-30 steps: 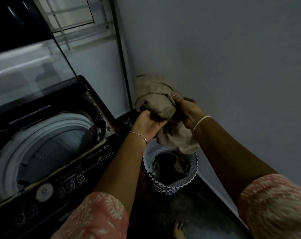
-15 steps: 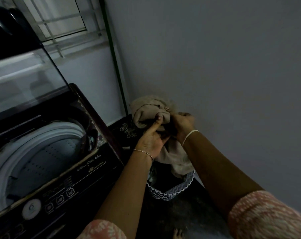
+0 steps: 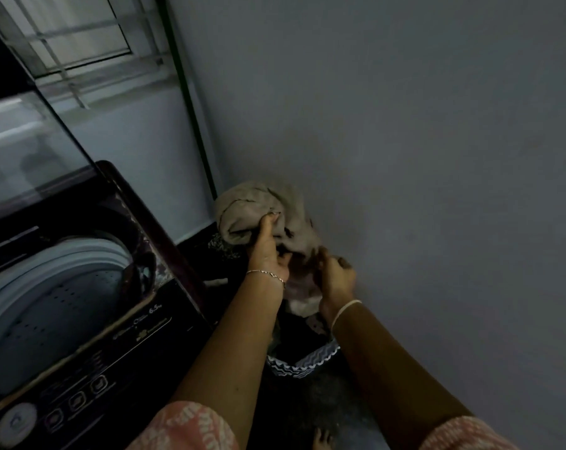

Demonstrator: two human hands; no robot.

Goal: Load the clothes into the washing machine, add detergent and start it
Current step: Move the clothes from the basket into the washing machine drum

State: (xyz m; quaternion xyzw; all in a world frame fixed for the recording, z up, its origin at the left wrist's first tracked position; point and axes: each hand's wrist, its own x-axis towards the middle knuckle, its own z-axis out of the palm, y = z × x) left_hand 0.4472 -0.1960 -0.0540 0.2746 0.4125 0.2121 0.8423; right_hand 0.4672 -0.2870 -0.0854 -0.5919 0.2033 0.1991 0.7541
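The crumpled beige cloth garment [image 3: 259, 206] looks soft and matt. The dark top-loading washing machine [image 3: 139, 323] has a glossy panel, with a perforated drum [image 3: 57, 306] inside.

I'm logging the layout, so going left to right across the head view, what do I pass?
White perforated washing-machine drum → person's left hand → person's right hand → plain grey wall. Both hands grip a crumpled beige garment.

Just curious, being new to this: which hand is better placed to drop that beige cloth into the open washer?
Left, probably. The left hand grips the beige cloth near its bunched top and is nearer the open drum; the right hand holds it lower, beside the wall.
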